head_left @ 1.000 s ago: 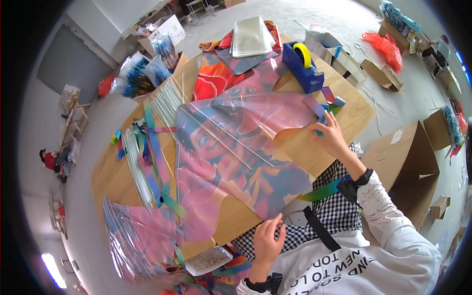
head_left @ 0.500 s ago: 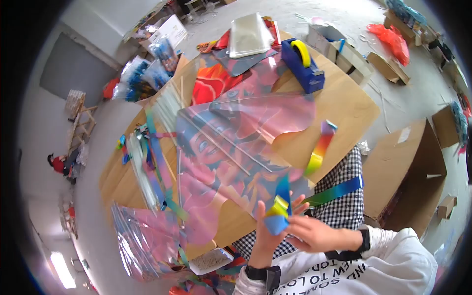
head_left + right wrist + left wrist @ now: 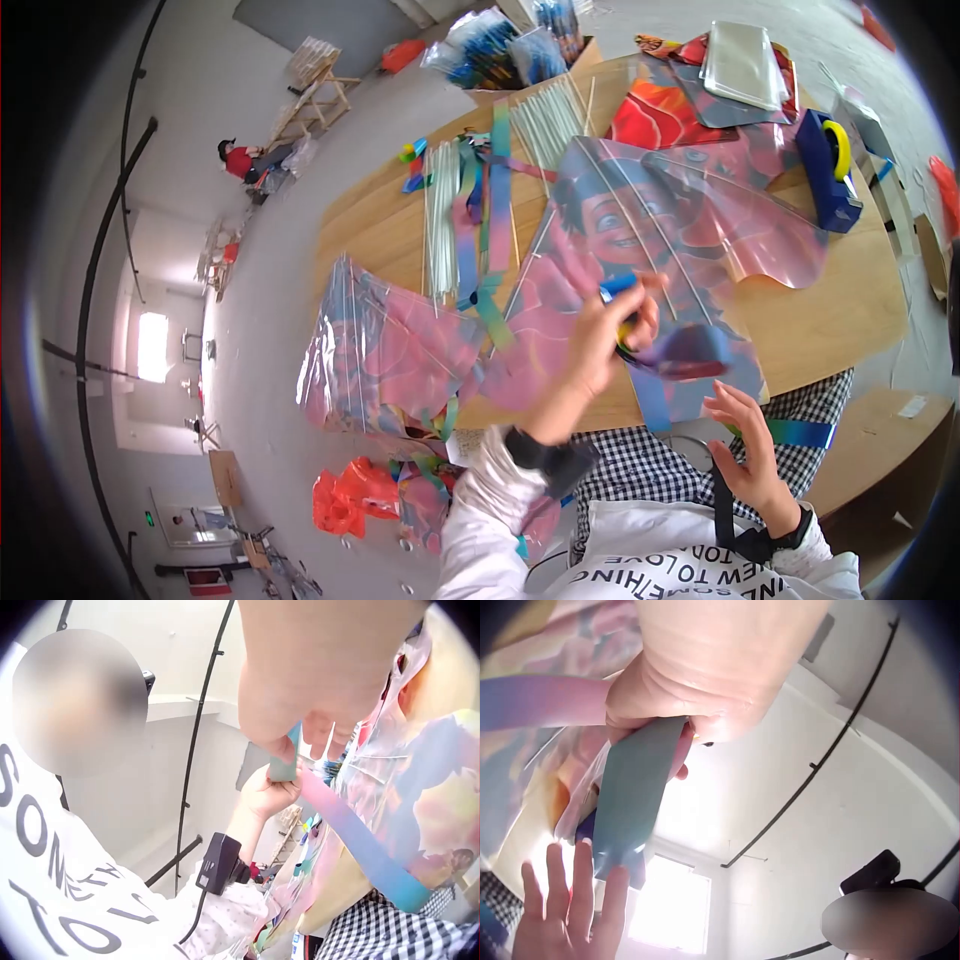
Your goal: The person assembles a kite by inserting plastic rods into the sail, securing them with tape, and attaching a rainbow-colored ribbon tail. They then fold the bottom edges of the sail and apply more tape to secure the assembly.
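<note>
A multicoloured ribbon (image 3: 690,352) is pinched in my left hand (image 3: 608,338), between thumb and curled fingers, over the lower part of a kite (image 3: 610,225). The kite is pink and blue printed film with thin rods lying across it. In the left wrist view a teal stretch of the ribbon (image 3: 636,791) hangs down from the grip. Its pink-to-blue length (image 3: 367,844) trails over the kite in the right wrist view. My right hand (image 3: 750,458) is lower right of the ribbon, near the table's front edge, fingers extended and apart.
Bundles of white rods (image 3: 440,225) and loose ribbons (image 3: 495,200) lie on the table's left. At its back right stand a blue tape dispenser (image 3: 832,180) and clear plastic sleeves (image 3: 742,65). Another film piece (image 3: 375,340) overhangs the left front. A blue-green ribbon (image 3: 800,432) crosses the checked lap.
My right hand reached to the table's right side, then met the left hand around the ribbon. Now the left hand has carried it out over the kite, hands apart. The head view has swung left.
</note>
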Demonstrator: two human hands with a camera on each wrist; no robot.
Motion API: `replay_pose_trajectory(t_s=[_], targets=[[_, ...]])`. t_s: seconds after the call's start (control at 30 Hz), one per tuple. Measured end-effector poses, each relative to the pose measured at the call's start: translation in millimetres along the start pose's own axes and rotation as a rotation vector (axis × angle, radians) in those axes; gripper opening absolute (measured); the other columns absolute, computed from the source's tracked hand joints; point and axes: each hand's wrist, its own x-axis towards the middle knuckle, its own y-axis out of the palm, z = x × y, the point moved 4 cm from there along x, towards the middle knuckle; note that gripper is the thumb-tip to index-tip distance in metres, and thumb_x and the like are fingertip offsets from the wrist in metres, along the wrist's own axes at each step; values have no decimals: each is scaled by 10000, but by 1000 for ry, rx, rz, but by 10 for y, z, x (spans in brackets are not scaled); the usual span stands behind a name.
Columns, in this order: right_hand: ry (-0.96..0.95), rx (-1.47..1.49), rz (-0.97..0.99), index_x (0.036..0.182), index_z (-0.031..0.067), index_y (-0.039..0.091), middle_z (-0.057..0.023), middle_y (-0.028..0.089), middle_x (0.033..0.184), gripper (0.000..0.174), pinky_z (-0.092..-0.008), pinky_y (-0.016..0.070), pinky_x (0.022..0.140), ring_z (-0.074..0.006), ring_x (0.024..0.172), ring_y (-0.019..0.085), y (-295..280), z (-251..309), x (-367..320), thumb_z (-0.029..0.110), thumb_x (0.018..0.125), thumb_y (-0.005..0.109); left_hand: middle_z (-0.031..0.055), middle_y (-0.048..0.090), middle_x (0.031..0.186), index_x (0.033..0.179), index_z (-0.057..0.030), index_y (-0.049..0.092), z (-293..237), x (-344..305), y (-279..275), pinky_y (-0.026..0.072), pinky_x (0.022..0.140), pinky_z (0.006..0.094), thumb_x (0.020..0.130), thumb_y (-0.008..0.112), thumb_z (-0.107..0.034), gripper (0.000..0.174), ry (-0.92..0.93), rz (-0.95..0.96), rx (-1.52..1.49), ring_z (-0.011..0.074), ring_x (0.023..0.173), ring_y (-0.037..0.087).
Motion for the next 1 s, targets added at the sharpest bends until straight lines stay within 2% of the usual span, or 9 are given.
replay_pose_trajectory(t_s=[0.23,0.37,0.47,0.53,0.6,0.7,0.8,0.93,1.0], targets=[[176,-204,-82,1340,-6,522,-200,548,1348,547,-371,503,929,-277,1071,655,-203,-275,-247,-137,810,557,35,709,854,1116,-60,709,-2355,553,-1259,469,616,236,975,560,-192,244,683,-385,873,76,672,586],[289,-479,-210,1306,-11,534,-169,591,1206,450,-379,494,906,-244,990,633,-596,-564,-641,-125,870,520,75,718,916,1102,-90,706,-2938,597,-2024,522,750,326,990,548,-206,225,1009,-627,1203,185,840,680],[459,-546,-297,1304,-4,535,-162,564,1292,427,-368,482,913,-261,1031,611,-903,-877,-1068,-120,894,503,124,723,1016,1115,-133,695,-2634,750,-2884,516,866,410,981,547,-231,222,722,-728,1492,304,1010,687],[424,-680,-300,1294,-5,533,-164,552,1319,407,-375,476,938,-283,1098,594,-1081,-1012,-1262,-111,902,498,156,703,1126,1151,-185,687,-2209,776,-3262,498,910,463,960,560,-287,251,261,-861,1608,359,1057,667],[390,-810,-290,1278,-5,534,-168,543,1336,381,-392,456,978,-308,1168,565,-1112,-1067,-1322,-96,910,496,168,685,1197,1184,-158,673,-1743,948,-3965,480,956,483,926,590,-352,334,19,-720,1594,380,1098,651],[358,-978,-236,1249,-3,538,-175,538,1341,340,-430,404,1053,-348,1253,511,-1045,-1070,-1257,-68,917,499,145,655,1282,1217,-100,649,-1475,831,-3561,460,1023,481,843,677,-362,457,-303,-715,1728,355,1206,603],[365,-1043,-200,1220,-1,542,-182,539,1329,312,-460,359,1092,-373,1279,483,-980,-1051,-1157,-53,915,504,136,595,1369,1214,-87,643,-1618,782,-2787,449,1042,463,804,704,-354,493,-303,-915,1861,345,1289,543],[393,-1009,-227,1192,6,542,-184,541,1303,296,-478,356,1085,-379,1270,482,-985,-1069,-1157,-54,904,510,145,642,1265,1212,-92,604,-1711,1163,-2428,501,949,454,797,682,-196,436,429,-898,1978,334,1131,625],[410,-1017,-227,1189,10,540,-185,542,1288,297,-483,360,1077,-380,1260,486,-990,-1072,-1129,-57,901,510,156,657,1199,1169,-73,613,-1639,1528,-2375,531,865,416,822,657,-144,357,548,-717,1652,322,1026,655]])
